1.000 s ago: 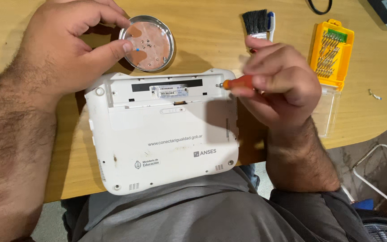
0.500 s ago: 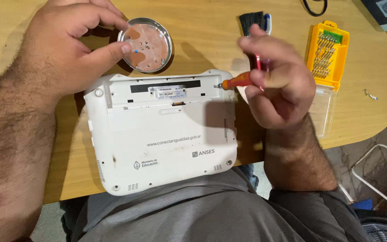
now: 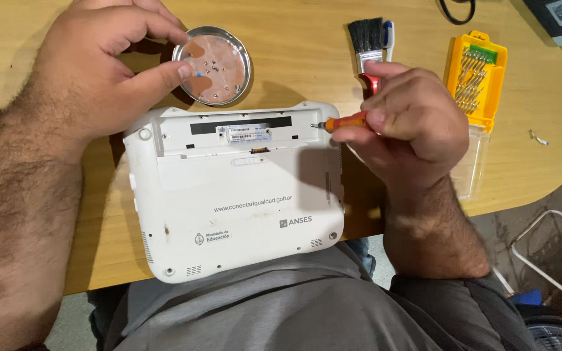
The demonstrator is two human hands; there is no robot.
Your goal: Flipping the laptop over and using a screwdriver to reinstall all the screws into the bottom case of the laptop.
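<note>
A white netbook [image 3: 235, 195] lies upside down on the wooden table [image 3: 307, 58], its front edge over my lap. My right hand [image 3: 404, 120] grips a small orange-handled screwdriver [image 3: 346, 121], its tip at the upper right of the netbook's battery bay. My left hand [image 3: 99, 71] rests beside a round metal dish [image 3: 213, 65] that holds several tiny screws; thumb and fingers touch the dish's left rim, with a small blue speck at the thumb tip.
A black-bristled paintbrush [image 3: 369, 45] lies behind my right hand. A yellow case of screwdriver bits [image 3: 477, 78] stands open at the right, its clear lid [image 3: 473, 169] near the table edge. A white wire rack [image 3: 554, 253] sits on the floor, lower right.
My right hand has lowered from above the screwdriver and closed around its handle, tip kept at the netbook's corner. My left hand has stayed at the dish.
</note>
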